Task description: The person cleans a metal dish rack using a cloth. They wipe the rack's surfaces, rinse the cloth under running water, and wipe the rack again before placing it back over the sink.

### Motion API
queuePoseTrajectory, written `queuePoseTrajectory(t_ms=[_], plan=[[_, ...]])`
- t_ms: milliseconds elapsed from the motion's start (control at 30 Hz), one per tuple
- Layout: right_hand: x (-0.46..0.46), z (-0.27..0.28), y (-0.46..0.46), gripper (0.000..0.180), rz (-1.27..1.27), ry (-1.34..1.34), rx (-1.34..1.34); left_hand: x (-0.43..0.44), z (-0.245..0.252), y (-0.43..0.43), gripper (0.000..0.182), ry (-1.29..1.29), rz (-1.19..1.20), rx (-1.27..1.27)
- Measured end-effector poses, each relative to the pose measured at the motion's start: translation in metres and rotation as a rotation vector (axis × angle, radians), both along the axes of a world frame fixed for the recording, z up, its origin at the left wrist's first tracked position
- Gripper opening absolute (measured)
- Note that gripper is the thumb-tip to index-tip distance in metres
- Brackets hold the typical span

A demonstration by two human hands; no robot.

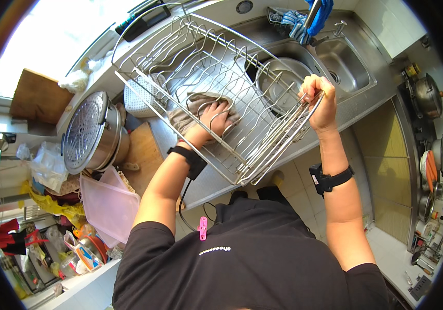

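A wire dish rack point(175, 104) of bare metal is held tilted above the stainless steel counter point(167, 135). My right hand point(319, 101) is closed around the wire frame at the rack's right end. Seen through the rack's wires, my left hand point(217, 118) presses on a crumpled brown-grey cloth point(182, 119), its fingers spread over the folds. Whether the cloth rests on the counter or against the rack's lower wires, I cannot tell. A metal basin point(283, 79) stands in the larger sink bowl behind the rack's right part.
A white perforated basket point(141, 97) and a steamer pot point(116, 133) stand left, beside a wooden board point(144, 159) and a translucent plastic lid point(109, 207). At upper right are the smaller sink bowl point(345, 66), a faucet point(319, 40) and striped gloves point(296, 23).
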State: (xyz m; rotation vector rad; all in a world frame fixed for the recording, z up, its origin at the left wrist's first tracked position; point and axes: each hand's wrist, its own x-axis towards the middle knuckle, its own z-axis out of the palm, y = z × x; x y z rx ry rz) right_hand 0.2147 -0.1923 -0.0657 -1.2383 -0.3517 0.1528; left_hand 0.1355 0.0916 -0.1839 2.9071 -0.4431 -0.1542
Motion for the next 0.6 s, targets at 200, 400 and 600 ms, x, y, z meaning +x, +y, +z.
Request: queuePoseTrajectory(t_ms=[200, 400, 600], plan=[[0.0, -0.004, 0.001, 0.048, -0.078, -0.037, -0.073, -0.011, -0.007, 0.002, 0.059, 0.078, 0.015, 0.1], [0.001, 0.001, 0.001, 0.05, -0.023, -0.01, -0.046, -0.048, -0.01, 0.024, 0.043, -0.045, -0.118, 0.049], [-0.014, -0.007, 0.011, 0.051, 0.002, -0.093, -0.067, -0.061, 0.003, 0.021, 0.052, 0.089, -0.132, -0.269]])
